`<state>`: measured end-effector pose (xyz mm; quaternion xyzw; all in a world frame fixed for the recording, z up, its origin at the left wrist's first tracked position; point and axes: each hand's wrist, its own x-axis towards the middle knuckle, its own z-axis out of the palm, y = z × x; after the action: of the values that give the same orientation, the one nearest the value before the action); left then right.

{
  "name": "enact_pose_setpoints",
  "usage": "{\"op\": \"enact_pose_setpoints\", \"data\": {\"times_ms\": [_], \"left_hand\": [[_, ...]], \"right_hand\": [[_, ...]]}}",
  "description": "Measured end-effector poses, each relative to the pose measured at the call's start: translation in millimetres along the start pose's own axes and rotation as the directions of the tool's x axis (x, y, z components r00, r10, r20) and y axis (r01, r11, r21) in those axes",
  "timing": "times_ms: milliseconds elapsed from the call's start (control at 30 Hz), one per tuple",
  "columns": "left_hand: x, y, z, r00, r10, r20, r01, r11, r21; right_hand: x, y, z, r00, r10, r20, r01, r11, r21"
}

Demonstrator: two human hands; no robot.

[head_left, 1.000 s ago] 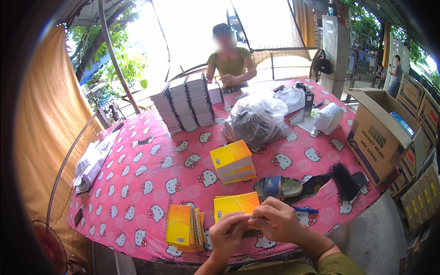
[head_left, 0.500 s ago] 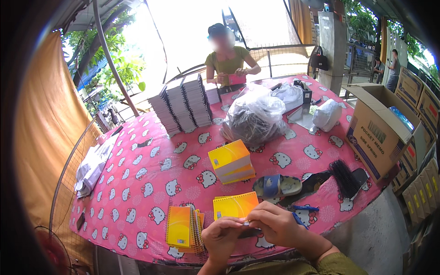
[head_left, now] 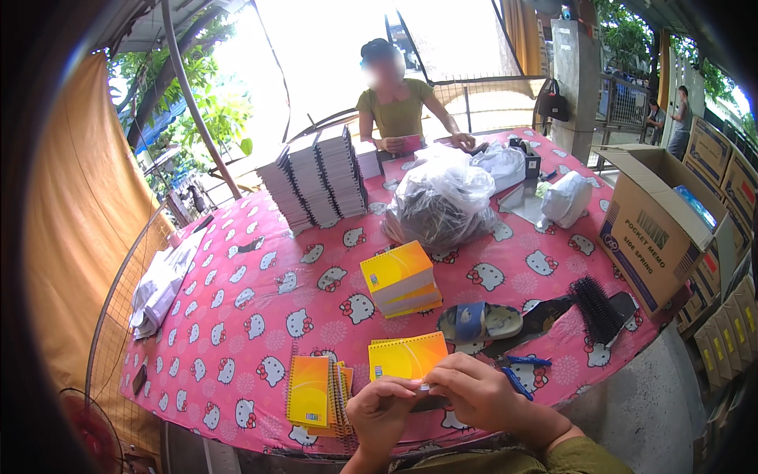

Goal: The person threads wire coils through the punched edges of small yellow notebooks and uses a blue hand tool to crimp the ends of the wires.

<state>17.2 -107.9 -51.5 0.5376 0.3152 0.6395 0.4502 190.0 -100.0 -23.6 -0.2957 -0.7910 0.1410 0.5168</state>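
My left hand [head_left: 377, 412] and right hand [head_left: 476, 389] pinch closed, on what I cannot tell, beside the yellow notebook [head_left: 407, 355], near-left of the sandal [head_left: 493, 322]; uneven tugging could crease that notebook.

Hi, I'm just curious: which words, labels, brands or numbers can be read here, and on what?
I won't copy out wording, but print shows here:
Open cardboard box: large dark lettering on its side, partly legible.
Yellow notebooks: small corner labels, too small to read.
Stacked cartons at the right: markings too small or blurred to read.
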Motion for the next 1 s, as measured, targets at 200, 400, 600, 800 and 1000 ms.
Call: {"op": "enact_pose_setpoints", "data": {"times_ms": [200, 400, 600, 800, 1000], "left_hand": [[2, -5, -5, 0.999, 0.042, 0.025, -0.043, 0.998, 0.047], [1, 8, -17, 0.999, 0.031, 0.022, -0.034, 0.992, 0.125], [26, 59, -63, 0.987, 0.132, 0.097, -0.163, 0.841, 0.516], [87, 77, -153, 0.928, -0.261, 0.266, -0.015, 0.687, 0.726], [107, -5, -195, 0.889, -0.332, 0.316, -0.103, 0.527, 0.844]], "right_hand": [[4, 3, -1, 0.998, -0.028, 0.057, 0.026, 0.999, 0.024], [10, 1, 1, 0.990, -0.029, 0.137, 0.023, 0.999, 0.043], [3, 17, -2, 0.994, 0.085, -0.069, -0.096, 0.982, -0.164], [-27, 44, -8, 0.884, 0.459, -0.092, -0.468, 0.860, -0.205], [-28, 38, 15, 0.931, 0.352, -0.098, -0.363, 0.921, -0.142]]}}
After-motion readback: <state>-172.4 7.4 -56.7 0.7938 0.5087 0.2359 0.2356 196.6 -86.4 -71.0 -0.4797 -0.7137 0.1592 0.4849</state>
